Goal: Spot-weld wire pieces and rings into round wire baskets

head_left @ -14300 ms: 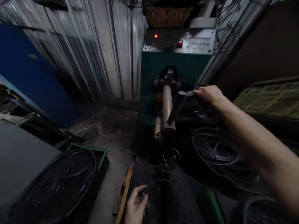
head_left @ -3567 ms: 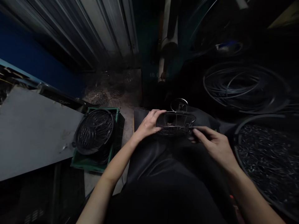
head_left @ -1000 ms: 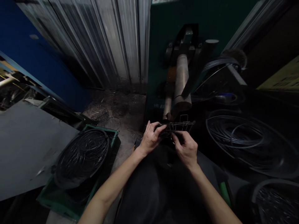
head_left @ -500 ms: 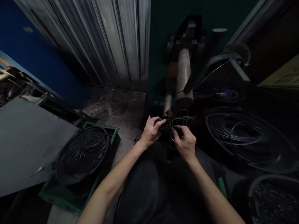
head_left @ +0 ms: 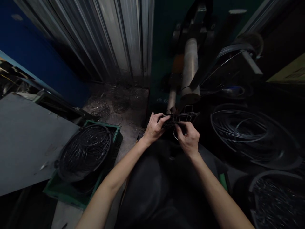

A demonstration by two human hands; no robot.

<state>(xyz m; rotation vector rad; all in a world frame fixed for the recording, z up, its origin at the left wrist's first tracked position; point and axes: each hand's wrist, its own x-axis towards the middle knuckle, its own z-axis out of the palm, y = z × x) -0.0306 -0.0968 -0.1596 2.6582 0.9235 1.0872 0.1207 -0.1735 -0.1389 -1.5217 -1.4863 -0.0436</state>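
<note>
A small wire rack [head_left: 189, 114] of thin dark metal rods lies at the lower end of the machine's arms. My left hand [head_left: 154, 128] is closed on its left end, the fingers bent over the wires. Against its near side, my right hand [head_left: 188, 136] pinches with thumb and forefinger; part of a round wire ring shows beside that thumb. Just beyond the rack are the tips of a thick metal cylinder [head_left: 190, 70] and a thinner rod [head_left: 172, 100]. Poor light hides where the rack meets the machine.
Left of me, a green crate [head_left: 64, 194] carries a round tub of wire pieces [head_left: 85, 149]. On my right stand a wide basin with coiled wire [head_left: 238, 127] and a bucket of small metal parts [head_left: 278, 203]. Wire scraps litter the floor [head_left: 119, 101] by the corrugated wall [head_left: 124, 38].
The view has tilted slightly, so the machine and hands sit a little higher in the picture. Both hands keep their hold on the rack, with hardly any shift relative to it.
</note>
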